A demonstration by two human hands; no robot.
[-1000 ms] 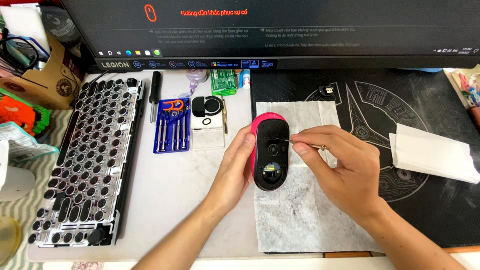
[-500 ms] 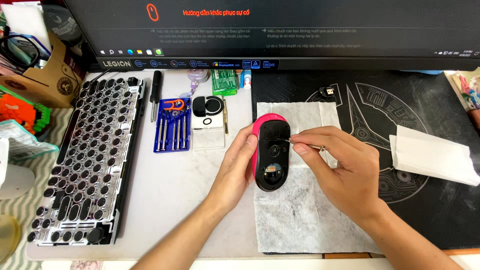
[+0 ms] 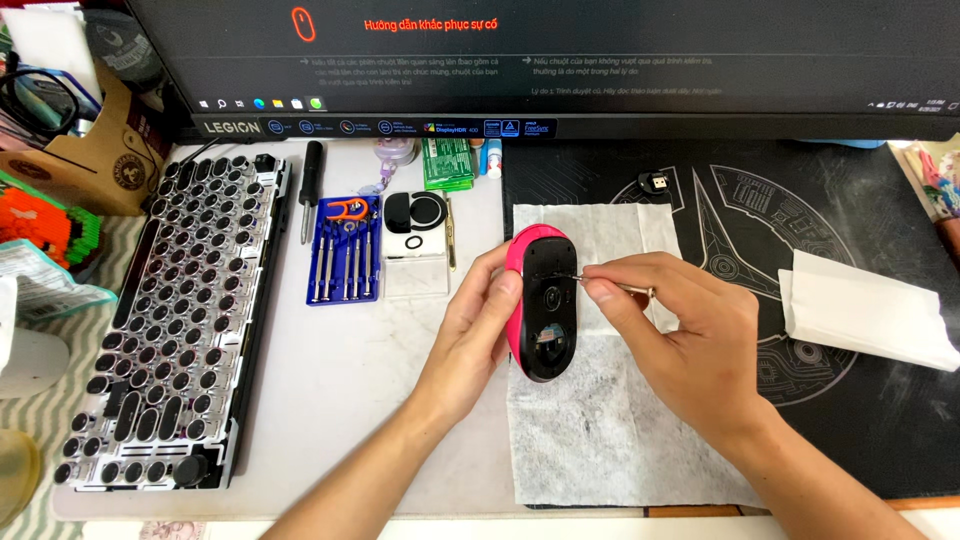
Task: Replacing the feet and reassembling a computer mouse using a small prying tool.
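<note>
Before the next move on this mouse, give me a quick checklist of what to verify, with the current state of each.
1. Mouse held steady, underside up: ok, left hand grips its side.
2. Thin metal tool in a firm pinch: ok, right hand holds it between thumb and fingers.
3. Tool tip seated on the underside: cannot tell, too small.
4. White cloth beneath to catch parts: ok.
5. Blue screwdriver set within reach: ok, left of the mouse.
6. Loose screws accounted for: cannot tell.

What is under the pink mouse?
A white paper towel lies on the black desk mat under the pink mouse. The spot straight beneath is hidden by the mouse.
</note>
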